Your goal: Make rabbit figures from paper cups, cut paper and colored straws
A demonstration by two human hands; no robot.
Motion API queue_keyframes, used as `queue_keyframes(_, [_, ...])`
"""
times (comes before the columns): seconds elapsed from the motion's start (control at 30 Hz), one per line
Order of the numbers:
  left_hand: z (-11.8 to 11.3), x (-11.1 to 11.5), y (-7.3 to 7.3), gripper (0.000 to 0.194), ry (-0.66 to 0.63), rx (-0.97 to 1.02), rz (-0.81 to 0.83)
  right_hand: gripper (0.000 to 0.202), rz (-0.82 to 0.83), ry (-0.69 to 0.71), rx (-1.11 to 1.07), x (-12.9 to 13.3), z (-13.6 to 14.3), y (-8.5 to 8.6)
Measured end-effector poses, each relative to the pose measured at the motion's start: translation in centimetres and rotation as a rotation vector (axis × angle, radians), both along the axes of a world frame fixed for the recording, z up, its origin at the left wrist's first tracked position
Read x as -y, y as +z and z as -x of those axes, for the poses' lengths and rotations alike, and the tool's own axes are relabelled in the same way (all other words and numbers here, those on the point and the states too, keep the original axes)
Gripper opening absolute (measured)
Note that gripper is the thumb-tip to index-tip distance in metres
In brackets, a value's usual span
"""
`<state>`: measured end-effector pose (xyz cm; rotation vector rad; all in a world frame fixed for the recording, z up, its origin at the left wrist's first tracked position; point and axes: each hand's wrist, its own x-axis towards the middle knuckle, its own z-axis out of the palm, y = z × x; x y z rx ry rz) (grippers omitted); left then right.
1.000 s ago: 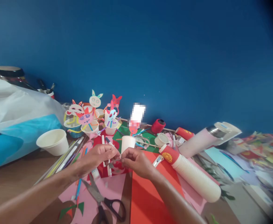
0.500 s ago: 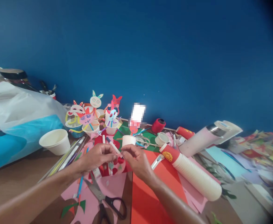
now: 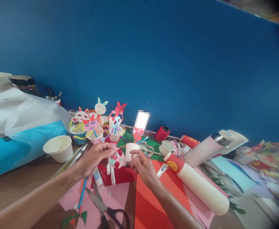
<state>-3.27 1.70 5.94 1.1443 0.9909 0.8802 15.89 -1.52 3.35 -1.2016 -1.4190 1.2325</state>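
My left hand (image 3: pixel 97 157) is pinched at the upper left edge of a round pink paper cutout (image 3: pixel 117 160) with red and green shapes on it. My right hand (image 3: pixel 142 165) is just to the right, fingers curled in front of a white paper cup (image 3: pixel 129 152); whether they touch the cup or hold something small is unclear. White markers (image 3: pixel 113 176) and a glue tube (image 3: pixel 98 176) lie on red paper below the hands. Nearer to me, black-handled scissors (image 3: pixel 103 205) rest on pink paper (image 3: pixel 89 208).
Paper animal figures (image 3: pixel 101 108) stand in cups behind my left hand. An empty white bowl (image 3: pixel 58 148) and a plastic bag (image 3: pixel 17 117) are left. Right are orange paper (image 3: pixel 158 197), a cutter (image 3: pixel 162 170), stacked cups (image 3: pixel 201 184), a tumbler (image 3: pixel 203 148) and red thread (image 3: pixel 162 133).
My hands have moved apart, and the marker between them is out of their fingers. The pink cutout has come up off the red paper at my left hand. The view has tilted slightly up.
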Motion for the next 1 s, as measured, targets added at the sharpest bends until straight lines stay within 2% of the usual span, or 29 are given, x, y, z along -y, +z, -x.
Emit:
queue_keyframes(0.1, [-0.4,0.4,-0.5,0.015,-0.051,0.007,-0.013,0.026,0.093,0.063,-0.100,-0.2,0.3,-0.3])
queue_keyframes(0.17, [-0.7,0.6,-0.7,0.016,-0.065,0.052,0.007,0.025,0.094,0.048,-0.131,-0.1,0.7,-0.6])
queue_keyframes(0.3, [-1.2,1.0,-1.1,0.027,0.043,0.249,0.076,0.025,0.045,-0.048,-0.195,0.0,1.1,-0.5])
queue_keyframes(0.4, [-1.5,1.5,-1.2,0.030,0.049,0.312,0.092,0.026,0.024,-0.082,-0.231,0.1,1.1,-0.1])
queue_keyframes(0.53, [-2.3,2.6,-1.1,0.017,-0.042,0.171,0.020,0.025,0.031,-0.083,-0.256,0.3,1.3,0.1])
queue_keyframes(0.7, [-3.1,3.0,-1.3,0.008,0.038,0.006,0.018,0.019,0.051,-0.030,-0.252,0.7,1.5,-0.4])
queue_keyframes(0.8, [-2.4,2.4,-1.0,0.009,0.123,-0.002,-0.016,0.016,0.006,0.052,-0.005,1.5,1.4,-0.5])
queue_keyframes(0.9, [-0.8,1.2,0.0,0.011,0.212,0.036,-0.090,0.020,-0.121,0.279,0.552,3.1,1.6,-0.3])
queue_keyframes(1.0, [0.8,0.1,1.3,0.009,0.275,0.138,-0.111,0.038,-0.236,0.473,1.075,5.0,2.6,0.3])
